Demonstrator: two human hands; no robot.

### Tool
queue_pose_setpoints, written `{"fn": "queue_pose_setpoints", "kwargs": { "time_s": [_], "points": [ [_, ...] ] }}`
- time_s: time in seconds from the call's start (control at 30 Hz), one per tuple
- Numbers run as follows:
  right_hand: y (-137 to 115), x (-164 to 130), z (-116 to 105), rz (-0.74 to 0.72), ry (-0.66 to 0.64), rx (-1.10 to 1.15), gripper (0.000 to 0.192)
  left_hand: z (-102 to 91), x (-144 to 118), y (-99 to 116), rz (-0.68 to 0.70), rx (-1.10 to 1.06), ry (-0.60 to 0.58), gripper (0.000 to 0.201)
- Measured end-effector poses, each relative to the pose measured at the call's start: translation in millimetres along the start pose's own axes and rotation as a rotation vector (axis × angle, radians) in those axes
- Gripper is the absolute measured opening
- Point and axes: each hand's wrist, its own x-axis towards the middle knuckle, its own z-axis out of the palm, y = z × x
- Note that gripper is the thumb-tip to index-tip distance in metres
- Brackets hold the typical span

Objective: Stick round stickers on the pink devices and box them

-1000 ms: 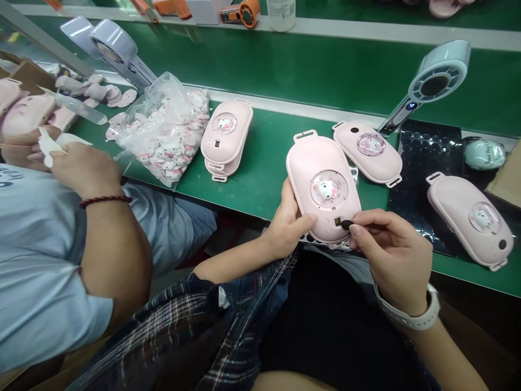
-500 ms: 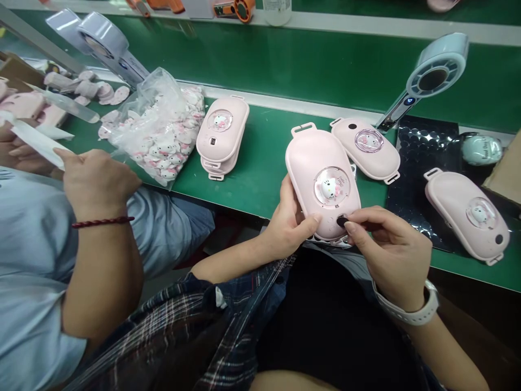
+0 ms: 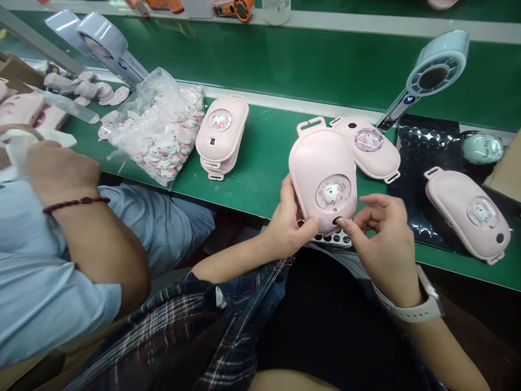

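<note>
My left hand [image 3: 287,228] is closed round the left side of a pink oval plastic case [image 3: 321,155], thumb on its front, fingers behind. The case is tilted and has a strap loop at its top. A cartoon cat figure [image 3: 332,194] sits in its round window. At the lower end is a black round sticker [image 3: 337,221], partly covered by the thumb of my right hand [image 3: 382,233], which presses on it. The other fingers of that hand are loosely curled, apart from the case. Below the case shows part of a white sheet with black dots [image 3: 337,239].
Other pink cases lie on the green bench: one pair stacked at left [image 3: 223,136], one behind [image 3: 385,157], one at right [image 3: 468,214]. A plastic bag of cat figures [image 3: 163,136] lies further left. Handheld fans [image 3: 431,76] stand at the back. A co-worker's arm [image 3: 97,228] is at far left.
My right thumb has moved from pinching the black sticker to pressing it on the case, its fingers loosening. The case tilted slightly, baring more dotted sheet. The co-worker's hand moved left.
</note>
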Motion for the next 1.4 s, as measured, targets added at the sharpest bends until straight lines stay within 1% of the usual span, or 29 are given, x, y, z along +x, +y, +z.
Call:
{"fn": "queue_pose_setpoints", "kwargs": {
  "time_s": [0.07,0.1,0.13,0.17,0.2,0.23,0.27,0.33,0.4,0.5,0.57,0.63,0.7,0.77,0.87,0.93,1.03,1.1,1.17,1.27,1.4],
  "points": [
    [9,3,-2,0.033,-0.021,0.022,0.066,-1.0,4,-2,0.005,-0.105,0.006,0.080],
    [13,4,-3,0.014,-0.061,0.035,0.074,-1.5,6,-3,-0.001,-0.170,0.001,0.081],
    [15,5,-5,-0.025,-0.124,0.050,0.076,-1.9,8,-4,-0.014,-0.230,-0.007,0.081],
    [16,5,-5,-0.075,-0.196,0.062,0.074,-2.3,10,-5,-0.037,-0.276,-0.019,0.081],
    [17,5,-6,-0.126,-0.262,0.066,0.068,-2.7,12,-6,-0.067,-0.300,-0.031,0.082],
    [16,4,-6,-0.174,-0.300,0.059,0.061,-3.0,14,-5,-0.100,-0.295,-0.040,0.083],
    [15,3,-5,-0.217,-0.296,0.036,0.056,-3.5,16,-5,-0.128,-0.262,-0.040,0.085],
    [11,1,-4,-0.295,-0.192,-0.041,0.049,-4.9,18,-2,-0.168,-0.149,-0.022,0.089],
    [9,-1,-2,-0.377,-0.089,-0.112,0.049,-6.9,19,1,-0.179,-0.080,-0.034,0.094],
    [9,-3,0,-0.492,-0.018,-0.159,0.057,-9.4,19,4,-0.183,-0.150,-0.108,0.098],
    [11,-5,1,-0.544,0.015,-0.176,0.064,-9.8,18,5,-0.190,-0.210,-0.128,0.103],
    [11,-7,2,-0.564,0.039,-0.189,0.069,-8.9,18,6,-0.171,-0.243,-0.140,0.108],
    [10,-8,2,-0.562,0.053,-0.187,0.069,-7.5,19,5,-0.130,-0.275,-0.170,0.112],
    [9,-8,2,-0.567,0.055,-0.169,0.067,-5.9,20,4,-0.096,-0.304,-0.192,0.113],
    [7,-8,0,-0.585,0.059,-0.103,0.066,-4.0,21,4,-0.096,-0.361,-0.188,0.110],
    [8,-9,-1,-0.615,0.047,-0.021,0.067,-4.0,19,5,-0.160,-0.449,-0.215,0.107],
    [10,-12,0,-0.672,0.009,0.085,0.067,-9.4,16,8,-0.360,-0.647,-0.334,0.112],
    [11,-13,0,-0.698,0.007,0.100,0.062,-16.8,13,8,-0.503,-0.761,-0.412,0.119],
    [11,-14,0,-0.719,0.024,0.101,0.054,-24.8,12,6,-0.598,-0.836,-0.453,0.122],
    [11,-14,0,-0.734,0.041,0.118,0.048,-31.3,12,-1,-0.650,-0.924,-0.407,0.114],
    [11,-14,-1,-0.718,0.005,0.119,0.046,-27.0,13,-15,-0.681,-0.976,-0.312,0.108]
  ]
}}
